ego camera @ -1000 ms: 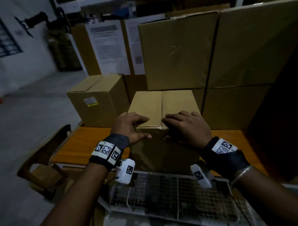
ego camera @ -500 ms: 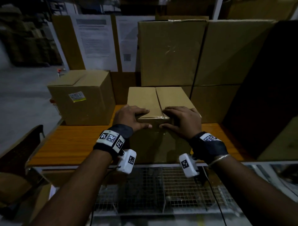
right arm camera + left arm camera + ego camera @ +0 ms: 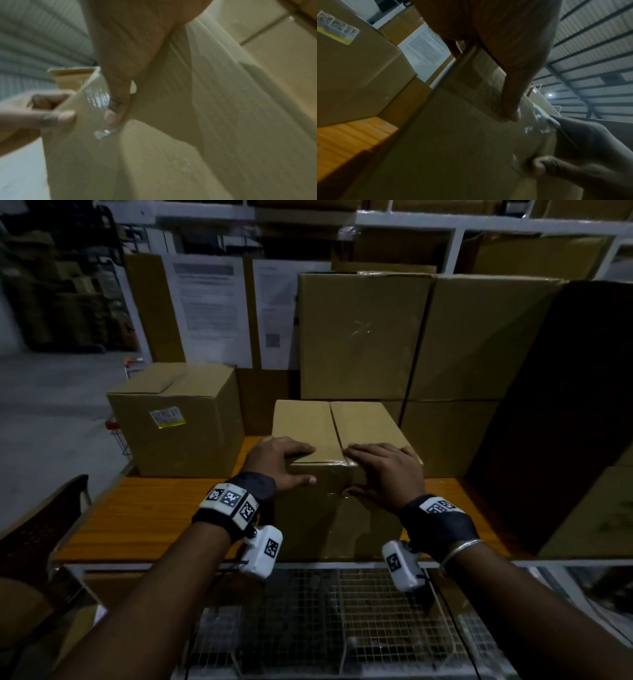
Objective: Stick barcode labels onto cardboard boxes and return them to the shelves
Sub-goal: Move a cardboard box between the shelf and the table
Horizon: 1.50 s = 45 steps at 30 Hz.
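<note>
Cardboard fills the view: one sealed box (image 3: pixel 337 474) sits on the wooden counter (image 3: pixel 144 515), right at its near edge, and both hands are on it. It looks parked close to the person so the front face is within reach, probably for a label, or ready to be lifted back to the shelves; which of the two, I can't say from here.

Left hand (image 3: pixel 279 462) first: fingers (image 3: pixel 298 448) laid fairly straight over the top flap, thumb hooked down onto the front face, so the hand clamps the top front edge. The left wrist view confirms it, the thumb tip (image 3: pixel 513 115) pressed on the front panel just under the edge.

Right hand (image 3: pixel 385 472) mirrors that: fingers (image 3: pixel 363 451) flat on the other flap beside the centre seam, thumb down on the front near the clear tape (image 3: pixel 99 100) that runs over the edge. In the right wrist view the thumb (image 3: pixel 116 106) sits right at that shiny tape. Neither hand holds a label or anything loose; both grip only the box.

No barcode label shows on this box's visible faces. The neighbour on the left, another box (image 3: pixel 178 419), already wears a white and yellow label (image 3: pixel 166 416), so my read is that this one is next in line. Larger cartons (image 3: pixel 363 337) are stacked behind, just beyond the gripped box.
</note>
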Each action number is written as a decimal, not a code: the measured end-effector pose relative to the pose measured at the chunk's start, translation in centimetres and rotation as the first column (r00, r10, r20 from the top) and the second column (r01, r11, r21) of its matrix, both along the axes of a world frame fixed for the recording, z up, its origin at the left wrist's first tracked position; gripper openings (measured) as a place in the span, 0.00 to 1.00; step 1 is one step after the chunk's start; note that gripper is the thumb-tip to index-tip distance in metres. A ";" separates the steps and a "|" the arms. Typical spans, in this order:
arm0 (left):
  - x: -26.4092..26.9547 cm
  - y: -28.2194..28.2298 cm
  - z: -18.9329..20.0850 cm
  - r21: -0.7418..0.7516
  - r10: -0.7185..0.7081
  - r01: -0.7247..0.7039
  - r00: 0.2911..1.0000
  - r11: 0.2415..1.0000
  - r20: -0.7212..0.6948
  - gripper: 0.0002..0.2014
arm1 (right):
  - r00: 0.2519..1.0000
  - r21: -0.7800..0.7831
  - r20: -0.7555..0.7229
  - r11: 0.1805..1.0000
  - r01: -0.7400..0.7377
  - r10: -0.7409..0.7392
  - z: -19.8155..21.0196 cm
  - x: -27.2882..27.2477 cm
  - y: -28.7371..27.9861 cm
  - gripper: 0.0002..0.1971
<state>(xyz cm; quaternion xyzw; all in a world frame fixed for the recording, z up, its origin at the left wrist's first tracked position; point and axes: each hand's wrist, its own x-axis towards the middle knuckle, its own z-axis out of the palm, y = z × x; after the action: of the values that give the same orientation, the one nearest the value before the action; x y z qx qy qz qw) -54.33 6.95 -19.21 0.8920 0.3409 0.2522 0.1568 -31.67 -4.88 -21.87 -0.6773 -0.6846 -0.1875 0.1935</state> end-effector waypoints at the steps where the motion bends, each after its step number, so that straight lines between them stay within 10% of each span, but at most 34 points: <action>1: -0.4 0.2 0.4 -0.051 -0.027 0.027 1.000 0.998 0.007 0.26 | 1.000 -0.009 0.005 1.000 0.000 0.000 0.2 0.1 0.0 0.38; 7: -1.6 0.6 2.2 -0.225 -0.066 0.091 0.991 0.970 0.117 0.15 | 0.995 -0.120 -0.087 0.991 -0.061 0.050 1.5 2.7 -0.8 0.35; 12: -1.8 1.4 2.1 -0.252 -0.038 0.047 0.999 0.967 0.038 0.33 | 0.916 -0.206 -0.393 0.963 -0.176 0.083 2.8 6.1 -2.3 0.35; 16: -1.2 2.0 2.3 -0.107 -0.097 0.076 0.974 0.991 -0.205 0.32 | 0.846 -0.216 -0.525 0.946 -0.242 0.096 2.9 6.8 -3.1 0.32; 19: -1.0 2.4 1.9 -0.122 -0.093 0.078 0.988 0.989 -0.122 0.33 | 0.808 -0.176 -0.582 0.956 -0.234 0.091 2.7 5.9 -3.3 0.25; 26: -1.7 1.8 0.5 -0.145 -0.147 0.143 0.989 0.979 -0.021 0.31 | 0.987 -0.189 -0.156 0.979 -0.073 0.043 2.9 1.7 -3.3 0.30; 33: -2.0 -1.4 0.5 -0.172 -0.162 0.124 0.959 0.977 -0.232 0.38 | 0.973 -0.146 -0.226 0.987 -0.070 0.035 3.6 0.1 -3.5 0.30; 38: -2.7 -2.0 0.5 -0.174 -0.131 0.106 0.982 0.979 -0.137 0.31 | 0.940 -0.234 -0.211 0.947 0.219 -0.269 4.3 1.7 -4.3 0.26; 45: -6.7 -0.5 1.4 -0.195 -0.089 0.085 0.996 0.977 -0.011 0.27 | 0.939 -0.219 -0.334 0.976 0.004 -0.079 5.4 0.5 -5.3 0.22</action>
<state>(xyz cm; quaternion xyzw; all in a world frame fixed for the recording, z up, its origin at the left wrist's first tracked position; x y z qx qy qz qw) -61.02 6.48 -17.84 0.8890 0.3260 0.2017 0.2504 -31.20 -10.14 -16.48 -0.7308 -0.6424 0.0036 0.2308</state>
